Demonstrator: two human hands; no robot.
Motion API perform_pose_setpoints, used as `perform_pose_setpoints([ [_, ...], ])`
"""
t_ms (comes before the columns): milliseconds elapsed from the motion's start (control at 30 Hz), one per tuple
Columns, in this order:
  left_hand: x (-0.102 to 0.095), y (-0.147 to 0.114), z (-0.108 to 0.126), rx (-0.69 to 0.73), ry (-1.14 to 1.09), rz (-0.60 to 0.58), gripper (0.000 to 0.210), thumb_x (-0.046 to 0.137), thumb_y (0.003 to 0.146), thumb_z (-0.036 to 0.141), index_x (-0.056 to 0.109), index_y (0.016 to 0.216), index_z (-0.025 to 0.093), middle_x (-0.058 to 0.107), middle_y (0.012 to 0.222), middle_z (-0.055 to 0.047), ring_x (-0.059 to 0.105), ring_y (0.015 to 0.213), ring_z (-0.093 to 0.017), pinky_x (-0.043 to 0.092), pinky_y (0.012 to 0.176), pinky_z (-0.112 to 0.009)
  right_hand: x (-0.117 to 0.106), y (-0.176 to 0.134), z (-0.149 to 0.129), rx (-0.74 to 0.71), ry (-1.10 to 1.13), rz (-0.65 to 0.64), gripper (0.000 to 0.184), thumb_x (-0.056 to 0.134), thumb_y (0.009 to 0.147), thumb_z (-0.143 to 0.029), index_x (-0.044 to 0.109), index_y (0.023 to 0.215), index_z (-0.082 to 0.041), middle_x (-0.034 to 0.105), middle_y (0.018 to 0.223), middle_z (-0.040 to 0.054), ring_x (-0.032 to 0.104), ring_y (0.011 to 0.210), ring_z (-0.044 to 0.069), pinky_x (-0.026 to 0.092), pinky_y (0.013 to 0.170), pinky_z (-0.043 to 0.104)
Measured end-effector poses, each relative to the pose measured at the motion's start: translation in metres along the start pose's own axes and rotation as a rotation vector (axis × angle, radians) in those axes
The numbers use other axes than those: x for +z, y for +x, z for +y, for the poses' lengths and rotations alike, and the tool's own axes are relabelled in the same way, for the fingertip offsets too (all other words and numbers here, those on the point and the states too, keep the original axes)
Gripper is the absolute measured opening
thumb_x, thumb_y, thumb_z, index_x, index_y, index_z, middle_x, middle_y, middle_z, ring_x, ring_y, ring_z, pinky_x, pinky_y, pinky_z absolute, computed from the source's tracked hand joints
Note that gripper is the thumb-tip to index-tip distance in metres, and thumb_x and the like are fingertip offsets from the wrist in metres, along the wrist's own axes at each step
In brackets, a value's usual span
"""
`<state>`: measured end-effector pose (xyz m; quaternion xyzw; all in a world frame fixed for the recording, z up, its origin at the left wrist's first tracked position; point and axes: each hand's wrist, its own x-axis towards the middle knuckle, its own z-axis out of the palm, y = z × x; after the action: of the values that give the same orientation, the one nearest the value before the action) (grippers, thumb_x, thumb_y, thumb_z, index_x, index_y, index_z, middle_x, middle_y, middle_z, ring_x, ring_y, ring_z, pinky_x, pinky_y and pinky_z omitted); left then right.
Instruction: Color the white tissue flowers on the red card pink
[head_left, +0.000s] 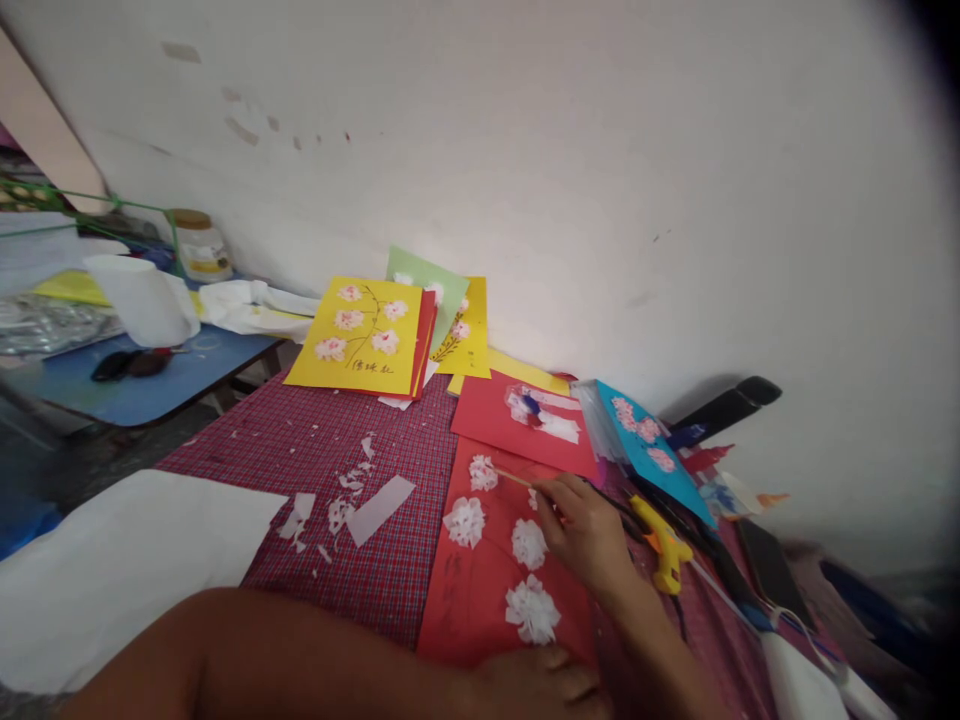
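Observation:
A red card lies on the checked tablecloth, with several crumpled white paper flowers stuck to it and some handwriting at its left. My right hand is closed on a thin light-brown stick. The far tip of that stick meets the upper-left paper flower, which has pinkish marks on it; the tip itself is too small to make out. Across the bottom of the view reaches my left arm. My left hand rests flat over the card's near edge, below the lowest flower, fingers extended and partly cut off.
Yellow flower cards lean at the back. Another red card overlaps the working card's top, beside a blue card. A yellow glue gun lies right. Paper scraps and a white sheet lie left.

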<state>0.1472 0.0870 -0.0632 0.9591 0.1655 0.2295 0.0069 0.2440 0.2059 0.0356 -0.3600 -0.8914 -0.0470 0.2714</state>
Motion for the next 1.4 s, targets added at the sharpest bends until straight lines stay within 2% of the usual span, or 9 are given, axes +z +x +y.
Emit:
perform_pose_setpoints([
  [267,-0.003,0.001,0.0,0.006,0.015,-0.009,0.031,0.052,0.103,0.03,0.069,0.12,0.01,0.076,0.111,-0.009,0.072,0.099,-0.016,0.052,0.083,-0.027,-0.005,-0.002,-0.001,-0.001,-0.03,-0.021,0.019,0.056,0.1,-0.019,0.075,0.101,-0.02,0.072,0.086,0.0072,0.071,0.078,0.02,0.053,0.072,0.028],
  [500,-0.002,0.001,0.0,-0.009,-0.002,-0.028,0.035,0.051,0.103,0.032,0.067,0.124,0.008,0.076,0.114,-0.008,0.072,0.101,-0.017,0.052,0.085,-0.027,-0.014,-0.001,-0.006,-0.01,0.012,-0.011,0.02,0.055,0.1,-0.018,0.074,0.103,-0.021,0.073,0.088,0.0074,0.071,0.077,0.019,0.054,0.071,0.029],
  [733,0.004,0.002,0.001,-0.014,0.03,0.015,0.03,0.053,0.102,0.029,0.068,0.118,0.008,0.076,0.106,-0.007,0.071,0.095,-0.016,0.051,0.081,-0.028,-0.007,0.001,-0.01,-0.027,0.016,-0.047,0.019,0.055,0.1,-0.017,0.073,0.103,-0.02,0.072,0.084,0.0063,0.07,0.074,0.019,0.053,0.068,0.029],
  [900,0.004,0.001,0.0,-0.006,0.046,0.009,0.032,0.053,0.102,0.03,0.069,0.12,0.01,0.076,0.108,-0.005,0.072,0.097,-0.015,0.05,0.082,-0.027,-0.009,0.001,-0.008,-0.023,0.038,-0.049,0.018,0.056,0.101,-0.018,0.073,0.103,-0.021,0.073,0.086,0.0066,0.071,0.076,0.019,0.054,0.07,0.029],
  [1133,0.006,0.001,0.0,-0.005,0.022,0.015,0.033,0.053,0.102,0.031,0.068,0.12,0.008,0.076,0.106,-0.008,0.072,0.098,-0.017,0.052,0.082,-0.028,-0.008,-0.002,-0.005,-0.007,0.048,-0.026,0.018,0.056,0.1,-0.018,0.073,0.104,-0.021,0.073,0.087,0.0071,0.071,0.077,0.02,0.055,0.072,0.03],
  [1400,-0.002,0.002,0.0,-0.004,0.048,0.022,0.034,0.05,0.104,0.031,0.069,0.121,0.009,0.077,0.112,-0.006,0.071,0.098,-0.015,0.051,0.082,-0.026,-0.011,-0.002,-0.005,0.003,0.046,-0.051,0.019,0.056,0.101,-0.019,0.075,0.104,-0.021,0.073,0.087,0.0067,0.072,0.076,0.019,0.054,0.071,0.029],
])
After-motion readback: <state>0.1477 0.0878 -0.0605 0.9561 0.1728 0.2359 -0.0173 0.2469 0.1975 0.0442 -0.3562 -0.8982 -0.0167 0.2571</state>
